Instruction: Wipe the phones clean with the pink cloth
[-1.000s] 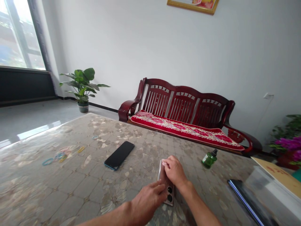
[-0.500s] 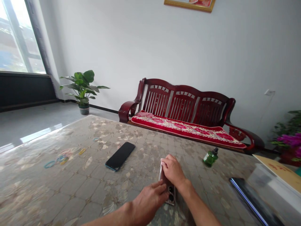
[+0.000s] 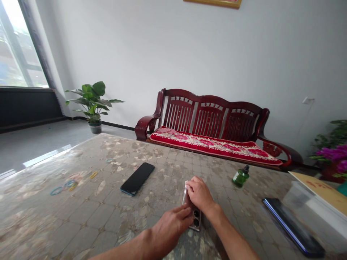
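Note:
A smartphone (image 3: 195,225) lies on the table with its back up, its large round camera lenses at the near end. My left hand (image 3: 175,221) reaches across from the left, fingers closed together over the phone's left edge and back. At the far end, my right hand (image 3: 199,191) curls its fingers around the phone's corner. A small pale bit shows at those fingertips; I cannot make out what it is. Between them, my hands hide much of the phone's back. Left of them, a second smartphone (image 3: 137,178) lies screen up with a dark display.
Several coloured rubber bands (image 3: 66,184) lie on the patterned tablecloth (image 3: 89,213). A green spray bottle (image 3: 240,177) stands to the right, beyond another dark phone (image 3: 292,225) and a clear plastic box (image 3: 306,202). A red wooden bench (image 3: 208,119) stands behind the table.
The view has shifted slightly. Both hands stay on the phone, with the left one moved only a little along its back.

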Available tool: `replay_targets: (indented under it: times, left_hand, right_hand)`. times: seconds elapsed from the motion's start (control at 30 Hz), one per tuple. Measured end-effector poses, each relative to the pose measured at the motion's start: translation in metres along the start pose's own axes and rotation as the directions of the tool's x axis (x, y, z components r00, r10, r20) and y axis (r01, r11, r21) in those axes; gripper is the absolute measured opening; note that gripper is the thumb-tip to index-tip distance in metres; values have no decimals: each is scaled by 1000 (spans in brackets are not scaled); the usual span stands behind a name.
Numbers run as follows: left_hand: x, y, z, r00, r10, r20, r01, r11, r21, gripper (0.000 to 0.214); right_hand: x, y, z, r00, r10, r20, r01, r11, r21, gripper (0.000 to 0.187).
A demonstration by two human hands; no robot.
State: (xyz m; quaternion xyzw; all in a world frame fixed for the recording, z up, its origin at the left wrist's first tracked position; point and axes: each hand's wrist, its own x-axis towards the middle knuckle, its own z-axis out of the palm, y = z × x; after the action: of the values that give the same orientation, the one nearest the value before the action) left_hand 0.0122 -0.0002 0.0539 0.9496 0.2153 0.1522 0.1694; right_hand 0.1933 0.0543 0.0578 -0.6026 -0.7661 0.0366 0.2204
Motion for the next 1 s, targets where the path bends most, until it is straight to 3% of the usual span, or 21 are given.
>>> replay_targets:
  times: [0.23, 0.43, 0.67, 1.0]
  left_hand:
    - [0, 1, 0, 1000, 0, -24, 0, 1000, 5, 30]
    - [1, 1, -4, 1000, 2, -19, -1, 998, 58, 17]
    - [1, -4, 2, 999, 12, -47, -10, 999, 40, 20]
    - [0, -5, 2, 997, 39, -64, -35, 998, 56, 17]
  right_hand:
    - [-19, -7, -10, 990, -116, 77, 114, 993, 34, 28]
    - [-6, 5, -7, 1000, 6, -10, -6, 998, -61, 26]
    - [-24, -1, -14, 995, -74, 61, 72, 997, 27, 27]
    - [-15, 9, -12, 999, 52, 10, -51, 997, -65, 27]
